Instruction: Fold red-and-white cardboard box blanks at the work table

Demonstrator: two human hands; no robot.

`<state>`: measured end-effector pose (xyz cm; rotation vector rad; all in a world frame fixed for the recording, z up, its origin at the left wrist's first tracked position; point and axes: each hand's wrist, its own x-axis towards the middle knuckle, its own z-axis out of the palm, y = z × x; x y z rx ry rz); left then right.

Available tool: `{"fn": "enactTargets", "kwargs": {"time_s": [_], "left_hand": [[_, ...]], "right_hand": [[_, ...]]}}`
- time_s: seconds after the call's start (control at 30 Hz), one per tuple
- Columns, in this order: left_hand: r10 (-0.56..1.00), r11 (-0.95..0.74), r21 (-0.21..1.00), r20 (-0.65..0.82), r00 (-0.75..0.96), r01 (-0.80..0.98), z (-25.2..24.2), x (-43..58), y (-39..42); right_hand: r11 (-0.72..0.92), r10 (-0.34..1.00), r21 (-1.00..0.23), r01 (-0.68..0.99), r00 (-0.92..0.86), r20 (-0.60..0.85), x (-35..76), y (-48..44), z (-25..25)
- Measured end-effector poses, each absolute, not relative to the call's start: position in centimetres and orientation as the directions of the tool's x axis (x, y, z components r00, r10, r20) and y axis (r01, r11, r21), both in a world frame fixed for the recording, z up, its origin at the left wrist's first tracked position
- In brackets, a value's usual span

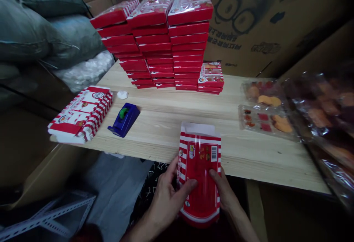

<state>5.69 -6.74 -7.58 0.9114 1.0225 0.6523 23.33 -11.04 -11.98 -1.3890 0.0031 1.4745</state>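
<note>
Both hands on the red box (199, 175)
My left hand (168, 194) and right hand (225, 192) each grip one side; I'd keep thumbs flat, near the bench (171, 124) edge.

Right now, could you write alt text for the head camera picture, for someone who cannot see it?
Two bare hands, left hand and right hand, hold a red and white striped box at the edge of a wooden table. Behind stand tall stacks of red boxes, with flat cartons and a blue tape dispenser left, toy trays right.
</note>
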Motion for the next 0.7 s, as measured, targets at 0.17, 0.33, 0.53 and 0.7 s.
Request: {"fn": "enactTargets", "kwargs": {"time_s": [0.17,0.33,0.53,0.7], "left_hand": [[0.757,0.481,0.877,-0.405,0.512,-0.017,-6.6,5.4,-5.7],[0.698,0.545,0.837,-0.478,0.534,0.036,-8.3,4.9,-5.5],[0.687,0.636,0.769,-0.528,0.499,-0.061,-9.7,3.8,-4.5],[0.652,0.655,0.754,-0.53,0.542,-0.05,-9.5,3.1,-3.9]], "right_hand": [[-0.441,0.69,-0.678,-0.588,0.26,-0.675,23.2,-11.4,-11.4],[-0.49,0.704,-0.705,-0.512,0.245,-0.667,23.2,-11.2,-11.3],[-0.396,0.871,-0.734,-0.553,0.027,-0.49,25.4,-10.1,-10.3],[-0.426,0.873,-0.702,-0.57,-0.057,-0.484,26.1,-9.2,-10.4]]}}
